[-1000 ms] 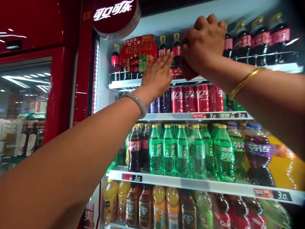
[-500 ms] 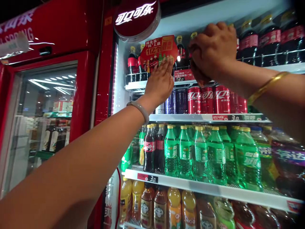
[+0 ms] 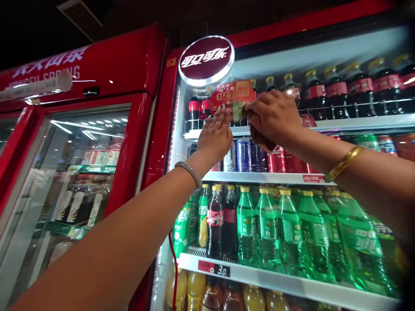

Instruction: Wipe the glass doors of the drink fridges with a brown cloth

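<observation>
The red sign (image 3: 236, 91) lies just above and between our left hand (image 3: 215, 134) and right hand (image 3: 275, 115), both similarly near; its long axis is unclear. The left is flat, straight-fingered; the right curls, whether around anything we cannot tell.

Left hand (image 3: 215, 137) open at centre frame, right hand (image 3: 275, 115) close beside it, gripping a dark cloth-like thing (image 3: 260, 140)! Green bottles (image 3: 289, 235) crowd the lower right.
</observation>
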Available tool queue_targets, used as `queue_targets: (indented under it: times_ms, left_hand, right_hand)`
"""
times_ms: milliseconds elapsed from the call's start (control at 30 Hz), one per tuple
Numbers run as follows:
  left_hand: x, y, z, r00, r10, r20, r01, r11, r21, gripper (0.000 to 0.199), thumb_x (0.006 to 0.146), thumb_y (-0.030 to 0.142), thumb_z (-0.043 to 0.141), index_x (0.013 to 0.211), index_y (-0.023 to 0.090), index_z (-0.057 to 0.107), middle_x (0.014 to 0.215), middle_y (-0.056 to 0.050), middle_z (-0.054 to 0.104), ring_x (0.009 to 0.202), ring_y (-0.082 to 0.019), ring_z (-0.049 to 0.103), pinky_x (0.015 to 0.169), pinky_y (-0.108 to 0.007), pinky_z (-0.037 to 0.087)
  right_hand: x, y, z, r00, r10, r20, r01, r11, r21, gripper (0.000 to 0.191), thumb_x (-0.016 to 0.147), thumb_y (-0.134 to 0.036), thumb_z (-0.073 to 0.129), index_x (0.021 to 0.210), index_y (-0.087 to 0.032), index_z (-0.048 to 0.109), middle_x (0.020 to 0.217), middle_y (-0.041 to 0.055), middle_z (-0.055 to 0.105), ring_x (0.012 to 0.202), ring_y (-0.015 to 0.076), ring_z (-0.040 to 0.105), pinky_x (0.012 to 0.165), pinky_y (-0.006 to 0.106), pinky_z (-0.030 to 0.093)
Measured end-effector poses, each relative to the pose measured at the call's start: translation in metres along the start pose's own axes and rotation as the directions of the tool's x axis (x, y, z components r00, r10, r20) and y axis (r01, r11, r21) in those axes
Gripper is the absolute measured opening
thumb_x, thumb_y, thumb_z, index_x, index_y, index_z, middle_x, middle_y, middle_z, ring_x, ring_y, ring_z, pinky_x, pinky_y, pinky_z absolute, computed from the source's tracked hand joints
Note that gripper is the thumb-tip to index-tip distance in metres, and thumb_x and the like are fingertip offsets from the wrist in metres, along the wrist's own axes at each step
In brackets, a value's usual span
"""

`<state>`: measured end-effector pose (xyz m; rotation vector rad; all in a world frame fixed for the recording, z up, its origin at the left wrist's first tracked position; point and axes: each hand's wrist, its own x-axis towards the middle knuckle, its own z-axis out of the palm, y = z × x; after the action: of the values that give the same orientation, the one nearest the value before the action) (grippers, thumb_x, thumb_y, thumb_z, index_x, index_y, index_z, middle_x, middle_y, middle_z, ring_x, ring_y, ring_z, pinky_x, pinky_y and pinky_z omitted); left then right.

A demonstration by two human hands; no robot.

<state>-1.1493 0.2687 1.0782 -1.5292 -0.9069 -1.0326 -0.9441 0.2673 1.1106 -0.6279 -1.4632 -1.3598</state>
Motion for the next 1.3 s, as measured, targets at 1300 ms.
queue_targets:
  times_ms: [1300]
  left_hand:
    - [-0.121, -0.083, -0.023, 0.997, -0.079, 0.018, 0.079, 0.997, 0.01, 0.057, 0.106, 0.03, 0.027, 0.159, 0.012, 0.035, 0.168, -0.013, 0.034, 0.161, -0.021, 0.018, 0.134, -0.043, 0.013]
  right_hand:
    - [0.01, -0.182, 0.042, 0.991, -0.135, -0.006, 0.134, 0.982, 0.131, 0.043, 0.103, -0.025, 0.03, 0.134, -0.025, 0.059, 0.131, 0.0094, 0.064, 0.122, 0.0314, 0.051, 0.1, 0.052, 0.035]
